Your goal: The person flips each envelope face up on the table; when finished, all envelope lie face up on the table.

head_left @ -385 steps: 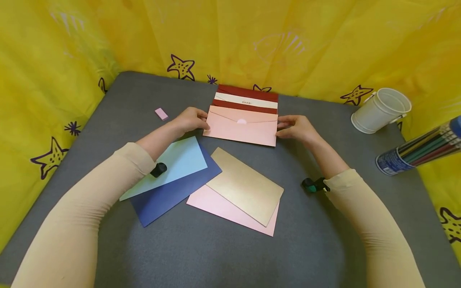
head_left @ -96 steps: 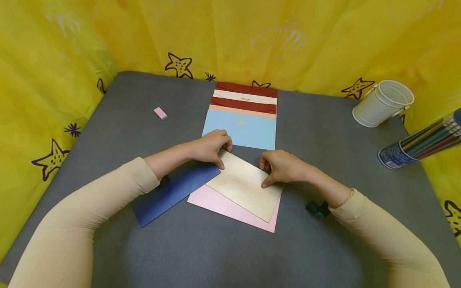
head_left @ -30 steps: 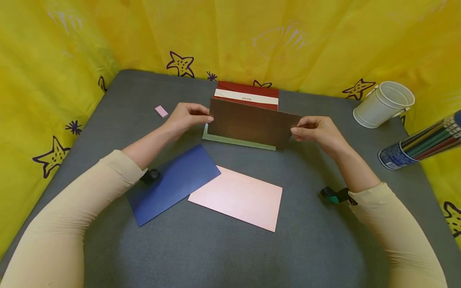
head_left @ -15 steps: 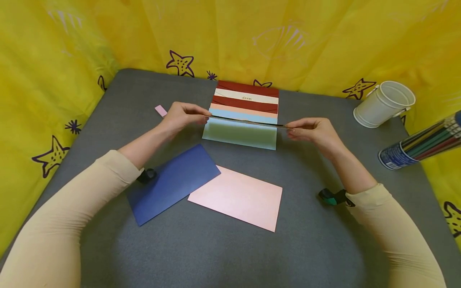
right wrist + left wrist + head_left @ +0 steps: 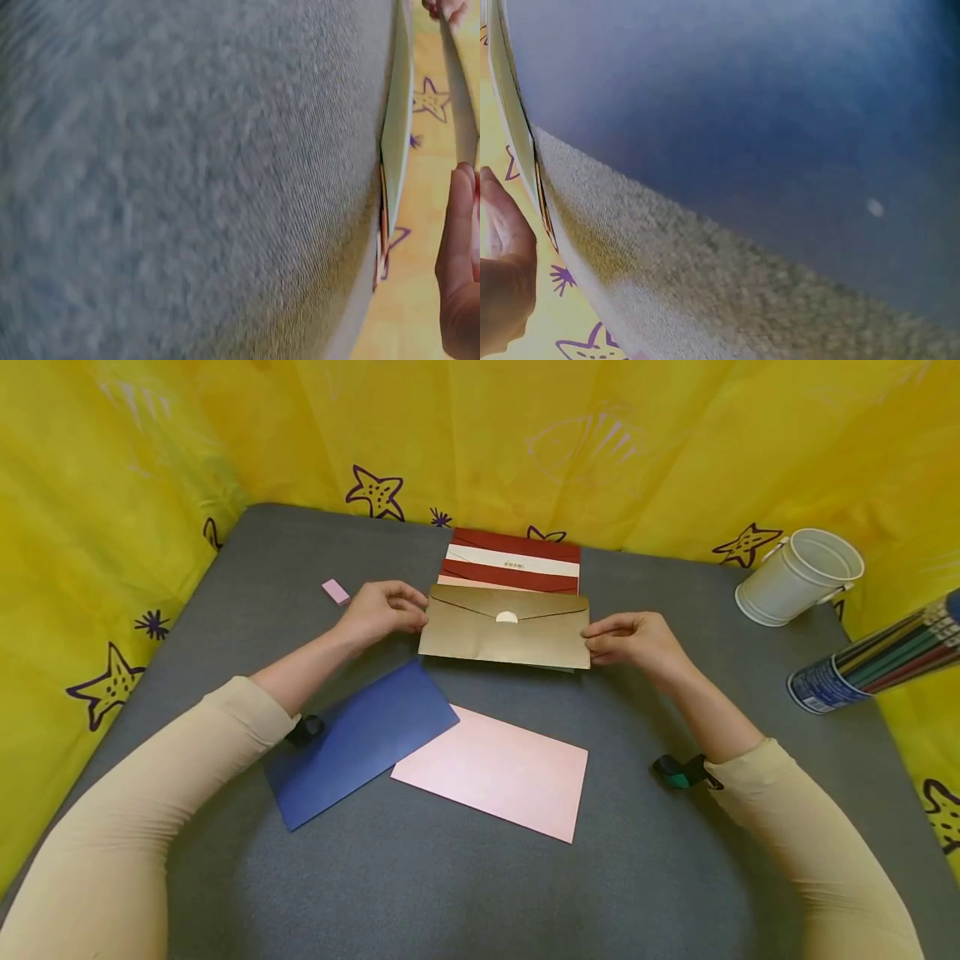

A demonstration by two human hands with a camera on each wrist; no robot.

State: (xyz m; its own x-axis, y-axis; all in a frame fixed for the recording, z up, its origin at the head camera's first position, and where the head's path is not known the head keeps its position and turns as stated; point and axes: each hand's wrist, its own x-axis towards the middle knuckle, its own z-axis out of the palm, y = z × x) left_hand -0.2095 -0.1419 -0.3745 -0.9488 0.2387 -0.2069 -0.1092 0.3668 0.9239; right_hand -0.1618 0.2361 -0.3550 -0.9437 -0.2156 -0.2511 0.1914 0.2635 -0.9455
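A gold envelope [image 5: 480, 631] with a round pale seal, flap side up, is held between both hands over the near end of a row of overlapping envelopes. The left hand [image 5: 386, 610] pinches its left edge and the right hand [image 5: 633, 639] its right edge. In the right wrist view the gold envelope [image 5: 459, 97] stands apart from the stack, and the right hand [image 5: 459, 277] grips its end. Behind it show red [image 5: 517, 539], white and peach envelope strips. The light blue one is almost wholly covered. The left hand [image 5: 506, 270] is partly cut off in the left wrist view.
A dark blue envelope [image 5: 360, 747] lies nearer the person, overlapping a pink envelope [image 5: 498, 777]. A pink eraser [image 5: 336, 592] is at left. On the right stand a white pail [image 5: 795, 578] and a blue pencil can [image 5: 828, 683]. A yellow curtain [image 5: 480, 435] hangs behind.
The peach and light blue envelopes went onto the row earlier. The gold envelope was lifted off the pink one, carried to the row, tipped over to its flap side and lowered.
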